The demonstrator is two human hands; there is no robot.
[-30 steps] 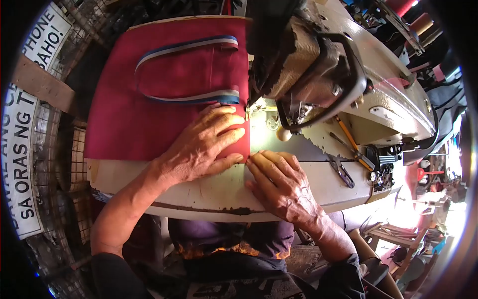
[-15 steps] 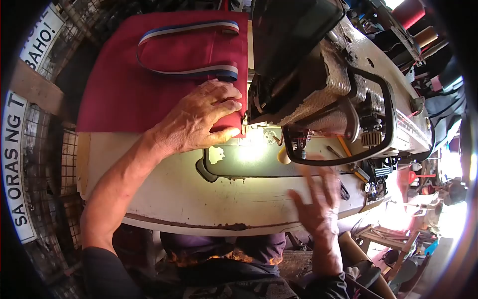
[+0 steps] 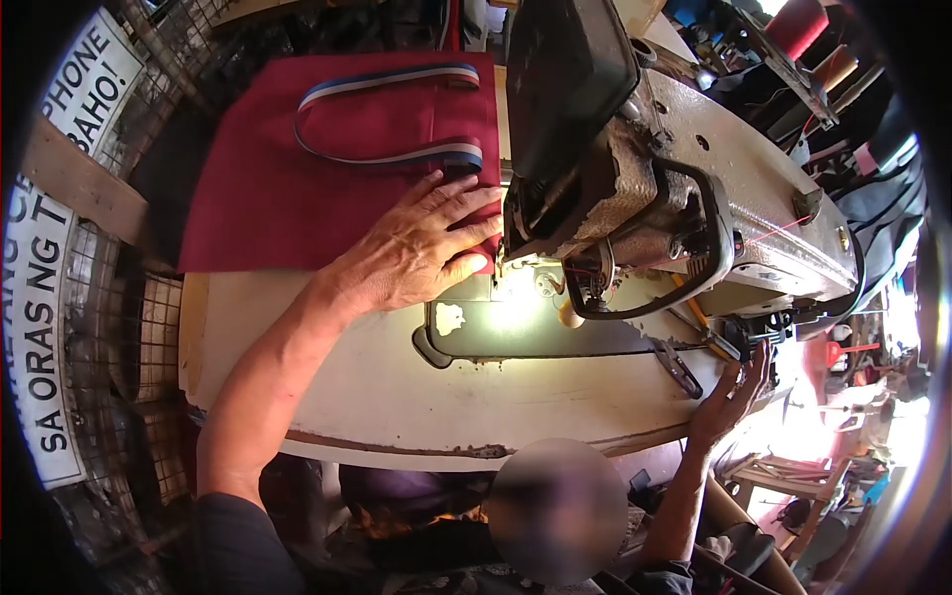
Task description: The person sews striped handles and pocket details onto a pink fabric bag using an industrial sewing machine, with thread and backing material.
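Note:
Dark red fabric lies on the left of the sewing table, its right edge at the machine's needle area. A striped strap in blue, white and red loops over it. My left hand rests flat on the fabric's lower right corner, fingers spread, just left of the presser foot. At the right end of the table, my right hand is raised beside the machine's wheel parts, fingers extended, with nothing visible in it. The sewing machine stands between and above the hands, its lamp lighting the needle plate.
Small scissors or snips lie on the table near my right hand. A yellow-orange tool is under the machine arm. Thread spools stand at upper right. Signs hang on wire mesh at left.
My right hand has moved right, from over the front of the table to its right end. My left hand stays on the fabric. The whole view has shifted slightly.

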